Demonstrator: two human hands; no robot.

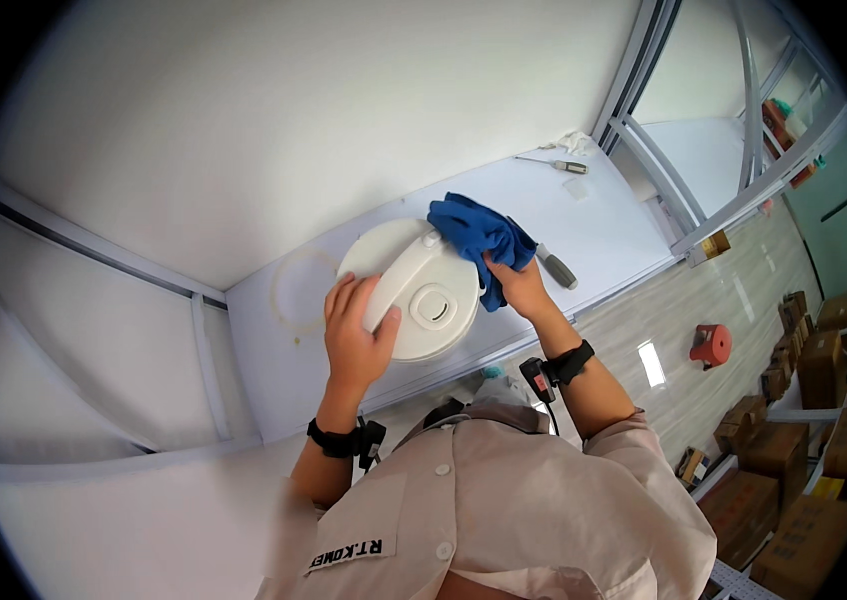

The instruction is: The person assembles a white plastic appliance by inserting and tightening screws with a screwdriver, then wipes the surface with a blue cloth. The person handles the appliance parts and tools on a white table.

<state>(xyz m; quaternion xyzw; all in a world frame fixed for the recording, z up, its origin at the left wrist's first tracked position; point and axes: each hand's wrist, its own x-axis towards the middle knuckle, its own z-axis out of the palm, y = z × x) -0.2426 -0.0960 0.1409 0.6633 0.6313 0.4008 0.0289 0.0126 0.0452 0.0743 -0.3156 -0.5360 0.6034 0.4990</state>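
A round white rice cooker (pixel 456 335) stands on the white bench top in front of me, seen from above, with a steam vent in its lid. Its thick curved handle (pixel 409 272) crosses over the lid. My left hand (pixel 352 325) is closed round the near left part of that handle, thumb on the inner side. In my right hand (pixel 524 288) a bunched blue cloth (pixel 484 236) is gripped and pressed against the cooker's far right side, covering the handle's far end. Beside the cloth lies a tool with a grey handle (pixel 558 268); its other end is hidden.
Farther right on the bench (pixel 609 225) lie a screwdriver (pixel 572 168) and crumpled white tissue (pixel 576 143). A faint brownish ring marks the top left of the cooker. Metal frame posts (pixel 634 75) bound the bench. A red stool (pixel 711 345) and shelved cardboard boxes (pixel 774 450) are at right.
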